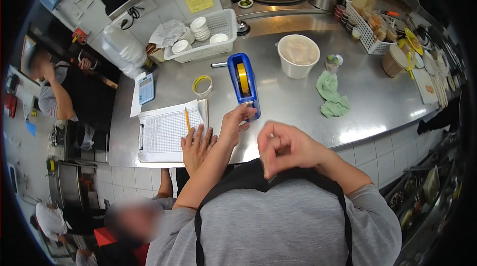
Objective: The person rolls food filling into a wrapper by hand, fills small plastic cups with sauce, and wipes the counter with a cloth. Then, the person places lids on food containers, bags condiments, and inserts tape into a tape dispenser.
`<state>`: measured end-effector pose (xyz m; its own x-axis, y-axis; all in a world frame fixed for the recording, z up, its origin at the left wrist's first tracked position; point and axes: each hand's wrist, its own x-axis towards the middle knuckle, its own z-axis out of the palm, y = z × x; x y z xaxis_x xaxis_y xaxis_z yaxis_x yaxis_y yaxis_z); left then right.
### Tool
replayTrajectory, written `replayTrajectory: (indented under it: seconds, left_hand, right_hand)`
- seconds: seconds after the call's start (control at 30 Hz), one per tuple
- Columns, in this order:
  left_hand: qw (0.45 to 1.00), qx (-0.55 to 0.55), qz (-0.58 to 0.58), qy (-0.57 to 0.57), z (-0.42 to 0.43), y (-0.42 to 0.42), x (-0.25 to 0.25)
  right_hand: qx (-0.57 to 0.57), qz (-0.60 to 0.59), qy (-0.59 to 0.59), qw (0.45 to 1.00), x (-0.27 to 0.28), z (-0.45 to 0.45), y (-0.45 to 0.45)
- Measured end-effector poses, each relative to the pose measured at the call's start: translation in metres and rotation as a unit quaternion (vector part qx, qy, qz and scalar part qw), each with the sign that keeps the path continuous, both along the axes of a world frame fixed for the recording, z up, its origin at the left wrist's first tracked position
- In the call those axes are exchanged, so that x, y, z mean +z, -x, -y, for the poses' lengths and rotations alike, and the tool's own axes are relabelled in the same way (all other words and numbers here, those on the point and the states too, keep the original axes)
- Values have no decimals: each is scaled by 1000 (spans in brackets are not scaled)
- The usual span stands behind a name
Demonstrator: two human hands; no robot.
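Observation:
A blue tape dispenser (234, 75) with a yellow-cored roll stands on the steel counter. At its front end, near the cutter, is my left hand (235, 124), its fingers loosely curved and apart. My right hand (288, 148) is raised in front of my apron, thumb and fingers pinched together. Between them hangs a thin see-through strip of tape (264, 163), partly hidden and blurred. Beyond my hands stands a white tub (298, 67) with a pale lid. A roll of tape (202, 86) lies left of the dispenser.
A co-worker's hand (198, 148) rests on a clipboard (161, 134) with a pencil, just left of my left hand. A calculator (146, 88), a white basket (203, 53) of small cups, and a green cloth (332, 96) are on the counter. Another person (74, 87) stands far left.

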<state>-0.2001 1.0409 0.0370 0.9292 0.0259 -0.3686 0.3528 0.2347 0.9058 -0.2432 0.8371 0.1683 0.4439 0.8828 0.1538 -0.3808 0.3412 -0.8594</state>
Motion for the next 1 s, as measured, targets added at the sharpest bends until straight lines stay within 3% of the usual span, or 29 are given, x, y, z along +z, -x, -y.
replayTrajectory:
  seconds: [0.27,0.4,0.53,0.6,0.67,0.77,1.0]
  left_hand:
    - [993,-55,-89,60,1,0,26]
    - [996,-27,-87,-13,7,1,13]
    - [988,9,-112,103,3,0,14]
    - [963,-37,-109,243,0,3,25]
    - [960,-23,-118,252,1,3,32]
    - [977,-2,-124,175,7,2,41]
    - [978,10,-88,191,1,4,41]
  right_hand:
    - [53,33,-20,998,-6,-13,5]
    - [41,1,-46,998,-7,-15,6]
    - [49,-19,-80,995,-8,-16,7]
    - [66,-28,-63,995,-9,-15,7]
    - [64,-20,-45,997,-6,-17,7]
    - [61,-40,-29,997,-2,-16,8]
    - [96,-26,-24,995,-8,-17,8]
